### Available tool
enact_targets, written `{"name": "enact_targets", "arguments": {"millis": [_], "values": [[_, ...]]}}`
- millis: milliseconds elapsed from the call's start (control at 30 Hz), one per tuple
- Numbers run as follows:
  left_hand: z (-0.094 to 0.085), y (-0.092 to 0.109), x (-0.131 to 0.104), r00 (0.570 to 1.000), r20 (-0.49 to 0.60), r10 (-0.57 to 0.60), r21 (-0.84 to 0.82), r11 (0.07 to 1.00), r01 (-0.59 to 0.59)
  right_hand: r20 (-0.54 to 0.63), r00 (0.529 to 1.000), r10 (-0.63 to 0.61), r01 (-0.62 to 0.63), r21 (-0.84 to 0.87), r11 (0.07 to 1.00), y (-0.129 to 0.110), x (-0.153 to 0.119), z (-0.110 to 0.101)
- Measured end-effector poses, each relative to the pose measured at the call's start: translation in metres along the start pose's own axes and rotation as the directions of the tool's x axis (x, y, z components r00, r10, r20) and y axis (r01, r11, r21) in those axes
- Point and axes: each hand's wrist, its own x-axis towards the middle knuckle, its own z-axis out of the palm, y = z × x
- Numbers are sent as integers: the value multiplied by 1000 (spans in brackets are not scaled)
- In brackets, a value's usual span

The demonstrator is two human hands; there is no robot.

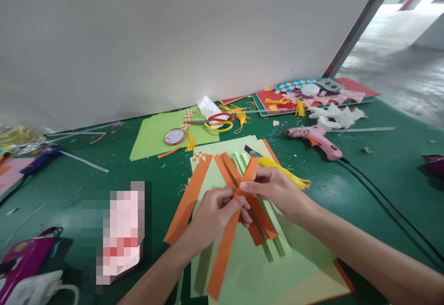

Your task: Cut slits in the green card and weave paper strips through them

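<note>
My left hand (224,210) and my right hand (275,187) both pinch one orange paper strip (224,259), held slanting above the work. The fingers of my right hand are near its upper end; my left fingers grip around its middle. Beneath it, more orange strips (262,219) and pale green strips (279,247) lie on a light green paper sheet (294,272). One wide orange strip (187,205) rests to the left, by a small orange-and-white woven piece (200,157). Just beyond my right hand is a yellow utility knife (282,170).
Red-and-yellow scissors (224,122) lie on a green sheet (149,134) behind. A pink glue gun (319,141) with a trailing black cord (381,196) is at right, a blue glue gun (40,159) at left. A pixelated pink-and-white object (121,231) lies near my left arm.
</note>
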Motion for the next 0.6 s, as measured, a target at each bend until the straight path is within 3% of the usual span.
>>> {"name": "enact_targets", "arguments": {"millis": [133,400,600], "values": [[0,1,0,1000,-9,-5,-27,1000,4,153,988,5,-18,83,996,1,-2,5],[1,3,0,1000,-19,-3,21,1000,3,11,999,41,-41,-5,999,6,2,1],[2,6,-3,999,-26,-32,37,999,33,-118,993,26,-30,-32,999,-3,3,-3]]}}
